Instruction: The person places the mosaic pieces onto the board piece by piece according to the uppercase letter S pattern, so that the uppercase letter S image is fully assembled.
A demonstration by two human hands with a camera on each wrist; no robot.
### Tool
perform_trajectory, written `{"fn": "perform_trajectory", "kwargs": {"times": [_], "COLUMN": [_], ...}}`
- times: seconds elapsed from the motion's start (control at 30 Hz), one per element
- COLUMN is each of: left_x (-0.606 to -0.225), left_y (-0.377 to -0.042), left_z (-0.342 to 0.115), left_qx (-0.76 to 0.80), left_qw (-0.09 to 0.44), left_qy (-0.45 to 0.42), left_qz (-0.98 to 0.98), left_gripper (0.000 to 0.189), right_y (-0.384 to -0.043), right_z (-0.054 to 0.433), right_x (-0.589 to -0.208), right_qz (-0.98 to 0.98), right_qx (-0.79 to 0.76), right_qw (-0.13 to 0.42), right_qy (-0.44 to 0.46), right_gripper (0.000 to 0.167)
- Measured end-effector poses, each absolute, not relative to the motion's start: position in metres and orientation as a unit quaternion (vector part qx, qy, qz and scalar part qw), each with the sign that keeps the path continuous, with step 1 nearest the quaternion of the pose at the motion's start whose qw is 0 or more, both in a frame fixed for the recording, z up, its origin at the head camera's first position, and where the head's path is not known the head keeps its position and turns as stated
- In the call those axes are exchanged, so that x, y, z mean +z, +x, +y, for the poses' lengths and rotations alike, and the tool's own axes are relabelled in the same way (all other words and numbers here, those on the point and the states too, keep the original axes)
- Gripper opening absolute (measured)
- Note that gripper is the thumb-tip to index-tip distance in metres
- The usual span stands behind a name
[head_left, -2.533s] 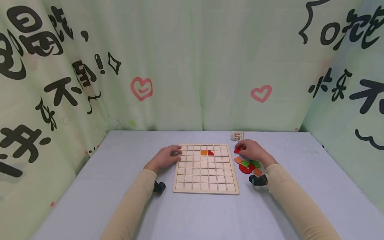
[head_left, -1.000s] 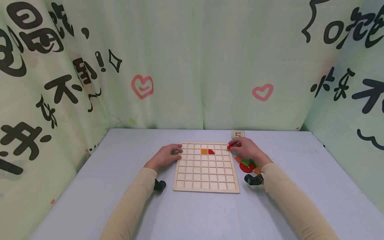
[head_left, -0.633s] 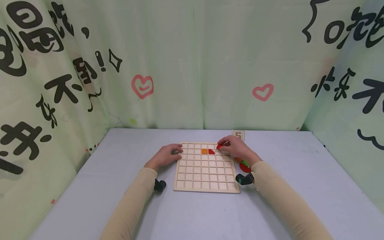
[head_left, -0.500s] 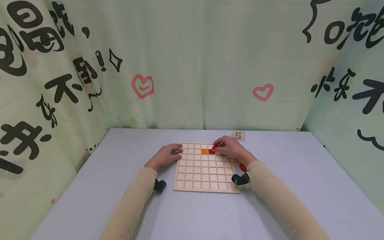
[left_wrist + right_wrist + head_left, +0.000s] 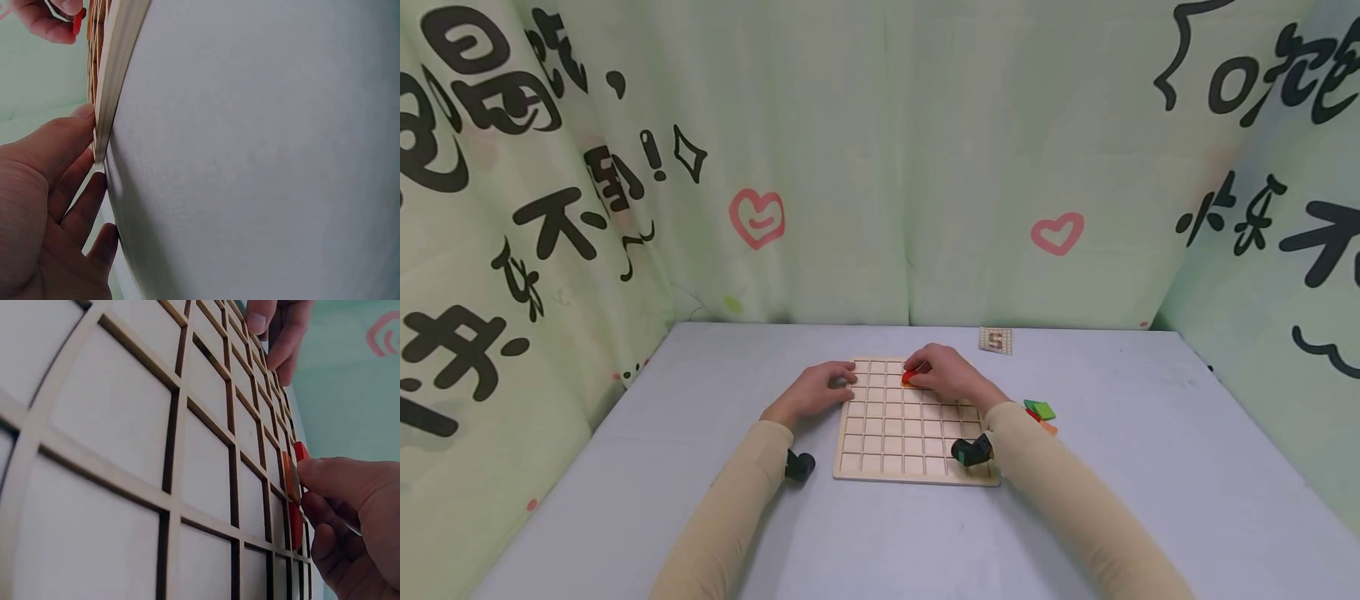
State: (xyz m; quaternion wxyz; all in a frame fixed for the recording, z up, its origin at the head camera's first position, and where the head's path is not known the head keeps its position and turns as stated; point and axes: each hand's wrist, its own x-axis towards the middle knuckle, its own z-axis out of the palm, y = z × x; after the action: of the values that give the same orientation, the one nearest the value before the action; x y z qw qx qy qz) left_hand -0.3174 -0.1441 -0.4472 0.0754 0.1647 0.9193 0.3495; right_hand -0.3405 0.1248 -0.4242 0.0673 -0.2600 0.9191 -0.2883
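Observation:
A pale wooden grid board [image 5: 891, 454] lies on the table. My left hand [image 5: 811, 390] is at its upper left edge; in the left wrist view the thumb [image 5: 82, 115] rests on the rim, with the other fingers loosely extended beside it. My right hand [image 5: 951, 372] is over the upper part of the grid, pinching a red piece [image 5: 301, 450] between thumb and fingertips. Right beside that piece, an orange square [image 5: 289, 477] sits in a cell, and another red piece [image 5: 295, 526] occupies the neighbouring cell. In the head view the right hand covers most of these.
Several loose pieces, including a green one [image 5: 1043, 411] and an orange one [image 5: 1049, 428], lie right of the board, partly behind the right sleeve [image 5: 1052, 483]. A small patterned card [image 5: 996, 340] lies at the table's back edge. A printed curtain [image 5: 850, 250] hangs behind.
My right hand has picked up the red piece from right of the board and carried it left across the top rows to the orange square. The left hand has stayed at the board's edge.

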Motion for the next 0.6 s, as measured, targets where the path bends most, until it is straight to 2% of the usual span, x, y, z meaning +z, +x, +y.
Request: {"fn": "perform_trajectory", "kwargs": {"times": [0.6], "left_x": [-0.4467], "left_y": [-0.3169], "left_z": [-0.1431], "left_qx": [0.344], "left_qw": [0.078], "left_qy": [0.159], "left_qz": [0.922], "left_gripper": [0.026], "right_y": [-0.3418], "right_z": [0.1139], "right_x": [-0.4253], "right_qz": [0.925], "right_qx": [-0.258], "right_qw": [0.064], "right_qy": [-0.270], "right_gripper": [0.024]}}
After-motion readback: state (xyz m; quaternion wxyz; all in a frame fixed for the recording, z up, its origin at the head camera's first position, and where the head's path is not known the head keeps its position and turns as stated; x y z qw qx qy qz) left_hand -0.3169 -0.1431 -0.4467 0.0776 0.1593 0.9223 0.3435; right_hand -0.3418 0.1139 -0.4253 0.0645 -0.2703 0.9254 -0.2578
